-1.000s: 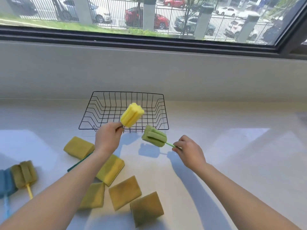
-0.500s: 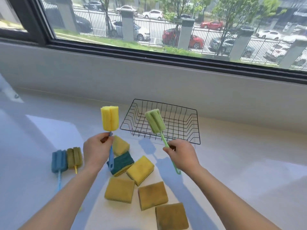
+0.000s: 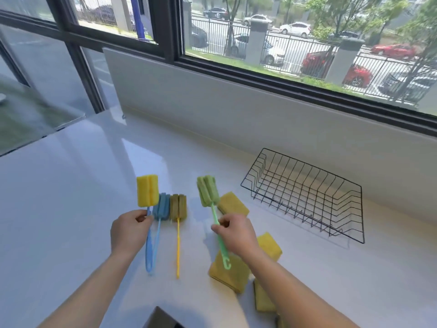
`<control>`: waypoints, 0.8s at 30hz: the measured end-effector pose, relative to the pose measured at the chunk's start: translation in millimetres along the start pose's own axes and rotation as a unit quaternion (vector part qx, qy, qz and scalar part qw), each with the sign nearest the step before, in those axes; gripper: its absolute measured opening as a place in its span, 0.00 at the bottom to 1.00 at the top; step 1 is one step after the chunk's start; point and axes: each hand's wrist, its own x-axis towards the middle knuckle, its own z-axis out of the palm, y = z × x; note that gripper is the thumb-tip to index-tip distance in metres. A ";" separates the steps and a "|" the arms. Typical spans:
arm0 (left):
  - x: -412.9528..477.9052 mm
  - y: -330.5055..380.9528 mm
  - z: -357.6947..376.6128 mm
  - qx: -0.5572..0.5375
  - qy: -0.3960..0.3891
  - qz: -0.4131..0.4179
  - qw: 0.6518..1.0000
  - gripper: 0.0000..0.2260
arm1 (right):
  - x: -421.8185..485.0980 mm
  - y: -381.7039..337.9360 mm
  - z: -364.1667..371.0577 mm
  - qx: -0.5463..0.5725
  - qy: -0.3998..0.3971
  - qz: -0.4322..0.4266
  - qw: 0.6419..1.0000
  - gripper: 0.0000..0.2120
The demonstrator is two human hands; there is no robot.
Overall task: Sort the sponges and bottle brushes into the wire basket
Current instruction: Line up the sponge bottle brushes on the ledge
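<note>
Head view: the left hand (image 3: 131, 233) pinches the blue handle of a yellow-headed brush (image 3: 147, 190) just under its head, which stands roughly upright above the desk (image 3: 71, 197). The right hand (image 3: 236, 233) pinches the green brush (image 3: 208, 191) partway down its thin plastic handle. Its head tilts up and slightly left, and the hooked end of the handle hangs below the hand, over a sponge.

Between the two hands, flat on the desk, lie two more brushes with their heads side by side and touching — a blue brush (image 3: 162, 207) on a blue handle and an olive brush (image 3: 178, 207) on a yellow one. Their handles run toward the person. All four heads are soft foam blocks, slit lengthwise into ribs.

Yellow sponges (image 3: 233, 204), thick rectangular pads with a fine-pored face, lie around the right hand: one just beyond it, the others beside and beneath the wrist.

The wire basket (image 3: 305, 192) — thin black wire in an open grid, shallow and rectangular — sits to the right, well apart from both hands, near the wall (image 3: 236, 114) under the window (image 3: 283, 43). The desk is white and glossy
</note>
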 end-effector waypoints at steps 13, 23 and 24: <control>37.8 -72.8 -5.6 0.063 -0.059 -0.083 0.993 0.05 | 31.9 -25.9 66.5 -0.127 -0.069 0.050 0.988 0.19; 46.2 -82.9 7.5 0.075 -0.083 -0.069 0.991 0.07 | 40.0 -20.4 93.3 -0.199 -0.076 0.057 0.975 0.22; 47.0 -82.2 8.0 0.077 -0.081 -0.067 0.992 0.07 | 41.6 -20.1 94.2 -0.200 -0.076 0.053 0.975 0.23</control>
